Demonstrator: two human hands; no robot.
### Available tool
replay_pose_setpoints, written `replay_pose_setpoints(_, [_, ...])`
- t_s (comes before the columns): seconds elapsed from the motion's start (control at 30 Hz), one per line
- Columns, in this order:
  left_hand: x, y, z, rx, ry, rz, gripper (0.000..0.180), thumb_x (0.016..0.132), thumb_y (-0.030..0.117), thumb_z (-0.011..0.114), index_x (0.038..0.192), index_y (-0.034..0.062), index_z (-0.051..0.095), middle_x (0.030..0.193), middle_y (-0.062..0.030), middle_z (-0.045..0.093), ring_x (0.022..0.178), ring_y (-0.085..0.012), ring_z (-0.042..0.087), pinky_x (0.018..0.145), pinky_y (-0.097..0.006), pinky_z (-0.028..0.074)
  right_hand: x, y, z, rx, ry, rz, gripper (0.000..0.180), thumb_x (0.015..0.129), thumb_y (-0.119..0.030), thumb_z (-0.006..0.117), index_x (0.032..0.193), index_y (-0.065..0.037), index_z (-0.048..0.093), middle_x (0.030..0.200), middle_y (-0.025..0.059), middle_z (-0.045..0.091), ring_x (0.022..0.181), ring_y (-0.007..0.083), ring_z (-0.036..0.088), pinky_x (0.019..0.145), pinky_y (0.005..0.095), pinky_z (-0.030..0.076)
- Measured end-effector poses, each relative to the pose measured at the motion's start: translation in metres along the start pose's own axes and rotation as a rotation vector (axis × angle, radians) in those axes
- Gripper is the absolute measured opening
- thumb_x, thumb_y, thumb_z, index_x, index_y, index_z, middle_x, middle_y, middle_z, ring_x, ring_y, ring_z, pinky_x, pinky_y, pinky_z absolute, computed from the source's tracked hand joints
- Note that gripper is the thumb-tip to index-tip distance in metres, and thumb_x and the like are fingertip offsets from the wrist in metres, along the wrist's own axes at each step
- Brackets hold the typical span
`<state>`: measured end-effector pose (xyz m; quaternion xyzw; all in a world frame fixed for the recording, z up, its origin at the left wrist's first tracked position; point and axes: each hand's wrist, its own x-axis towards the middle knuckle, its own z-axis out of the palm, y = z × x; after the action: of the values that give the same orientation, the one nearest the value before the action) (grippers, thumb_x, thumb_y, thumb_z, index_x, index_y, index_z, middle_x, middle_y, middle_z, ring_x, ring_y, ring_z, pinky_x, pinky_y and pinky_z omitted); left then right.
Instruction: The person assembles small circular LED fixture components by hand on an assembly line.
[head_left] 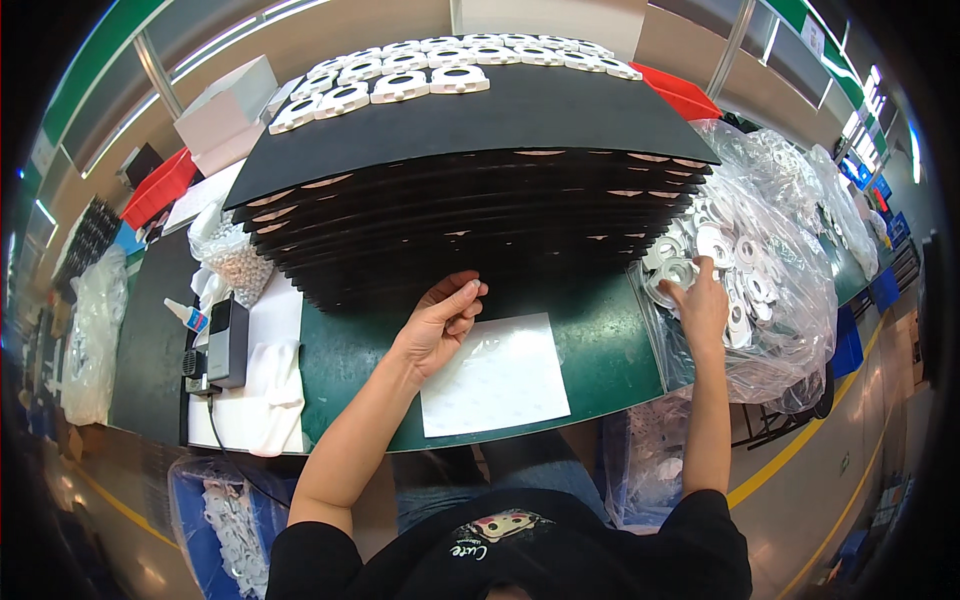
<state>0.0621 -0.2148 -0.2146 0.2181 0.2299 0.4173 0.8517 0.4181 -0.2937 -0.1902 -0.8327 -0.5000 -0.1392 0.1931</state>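
My left hand (438, 325) is raised over the front of the green table, fingers curled and thumb pinched against the index finger. Whatever is in that pinch is too small to make out. Below it lies a white sheet (500, 385). My right hand (703, 305) is at the right, in a heap of white plastic parts (742, 255) with round holes, lying in a clear plastic bag (800, 335). Its thumb and fingers close on a white ring-shaped part (675, 273). Ahead stands a tall stack of black boards (560, 105), with rows of similar white parts (405, 87) on top.
To the left are a bag of small beige pieces (238, 262), a small glue bottle (188, 316), a dark grey box-shaped device (229, 343) and a white cloth (272, 395). Red bins (160, 190) flank the stack. A blue bin (190, 520) sits below the table edge.
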Motion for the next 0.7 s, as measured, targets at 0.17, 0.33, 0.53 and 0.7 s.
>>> replay_pose_setpoints(0.17, [-0.001,0.003,0.001,-0.011,-0.032,-0.011,0.02,0.086,0.006,0.06,0.105,0.0004,0.06,0.088,-0.0084,0.06,0.063,-0.0077,0.043,0.045,-0.015,0.029,-0.013,-0.003,-0.016,0.258,0.044,0.068,0.046,0.069,-0.013,0.074,0.109,-0.002,0.054,0.065,0.009,0.059,0.058,0.0195,0.057,0.056,0.0319,0.045])
replay_pose_setpoints(0.33, [-0.002,0.002,0.006,0.008,-0.036,-0.003,0.02,0.087,0.005,0.058,0.106,-0.0002,0.06,0.089,-0.0088,0.06,0.064,-0.0079,0.043,0.045,-0.015,0.029,-0.033,-0.042,-0.038,0.788,0.028,0.025,0.017,0.08,-0.004,0.064,0.096,0.001,0.062,0.07,0.001,0.059,0.062,0.0076,0.053,0.058,0.0219,0.043])
replay_pose_setpoints(0.53, [-0.001,0.004,0.002,0.023,-0.02,0.009,0.019,0.086,0.006,0.059,0.105,0.0002,0.061,0.09,-0.0086,0.059,0.064,-0.008,0.044,0.045,-0.016,0.03,-0.074,-0.123,-0.007,1.332,-0.528,-0.148,0.012,0.085,-0.004,0.058,0.096,0.001,0.061,0.081,0.0012,0.06,0.074,0.0068,0.055,0.064,0.0204,0.044])
replay_pose_setpoints(0.7, [0.002,0.005,-0.001,0.005,-0.026,0.065,0.016,0.085,0.006,0.061,0.1,0.001,0.061,0.09,-0.0082,0.059,0.064,-0.0077,0.043,0.046,-0.015,0.03,-0.085,-0.15,0.019,1.266,-0.589,-0.254,0.013,0.086,-0.007,0.058,0.096,0.0,0.057,0.084,0.0055,0.061,0.074,0.0109,0.057,0.063,0.0241,0.046])
